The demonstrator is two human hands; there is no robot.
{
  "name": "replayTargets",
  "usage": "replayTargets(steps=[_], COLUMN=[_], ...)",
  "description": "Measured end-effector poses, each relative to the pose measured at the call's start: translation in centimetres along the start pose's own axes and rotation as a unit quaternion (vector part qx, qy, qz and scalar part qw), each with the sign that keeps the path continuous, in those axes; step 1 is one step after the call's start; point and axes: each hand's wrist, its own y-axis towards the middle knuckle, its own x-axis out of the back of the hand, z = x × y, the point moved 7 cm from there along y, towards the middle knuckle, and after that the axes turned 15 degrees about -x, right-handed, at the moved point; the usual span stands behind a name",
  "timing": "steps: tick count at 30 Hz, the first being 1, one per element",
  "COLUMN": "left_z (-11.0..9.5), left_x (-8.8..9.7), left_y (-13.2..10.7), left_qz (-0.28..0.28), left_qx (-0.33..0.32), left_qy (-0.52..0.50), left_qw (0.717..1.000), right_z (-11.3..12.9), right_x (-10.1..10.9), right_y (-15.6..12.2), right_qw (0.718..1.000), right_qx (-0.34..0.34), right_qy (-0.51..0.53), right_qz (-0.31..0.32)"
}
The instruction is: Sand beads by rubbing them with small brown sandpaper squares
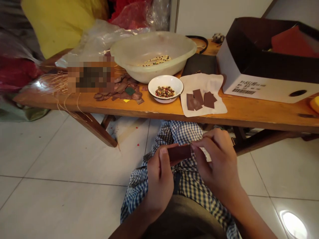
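Over my lap, my left hand (161, 172) grips a dark brown flat piece (179, 152) with the thumb along its near left end. Pinched fingers of my right hand (215, 156) meet the piece's right end; whether they also hold something small is hidden. On the bench beyond lies a white sheet (188, 86) bearing several small brown flat pieces (209, 100). Left of the sheet stands a small white bowl (165, 99) with mixed coloured beads (164, 91) in it.
A large pale basin (152, 70) holds strung light and dark beads (159, 60). Brown scraps (122, 88) and loose threads (63, 84) lie on the wooden bench (154, 111). A white-and-black box (269, 79) stands at right. Plastic bags (57, 26) fill the back left.
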Motion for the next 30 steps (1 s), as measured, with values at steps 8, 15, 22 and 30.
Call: replayTargets(steps=[8,15,22,30], left_z=[0.7,1.4,1.2,1.0], left_x=[0.5,-0.5,-0.8,-1.9], left_y=[-0.1,0.6,0.6,-0.1], left_qz=[-0.021,-0.027,0.025,0.150], left_qx=[0.018,0.154,0.226,0.271], left_qy=[-0.023,-0.169,-0.224,-0.296], left_qw=[0.999,0.973,0.948,0.904], right_z=[-2.5,-1.4,-2.3,-2.1], right_x=[2.0,0.1,-0.1,-0.8], right_y=[0.9,-1.0,-1.4,-0.7], right_qw=[0.997,0.926,0.908,0.885], right_qx=[-0.061,-0.068,-0.101,-0.099], right_qy=[0.013,0.299,0.338,0.357], right_qz=[-0.039,0.223,0.226,0.282])
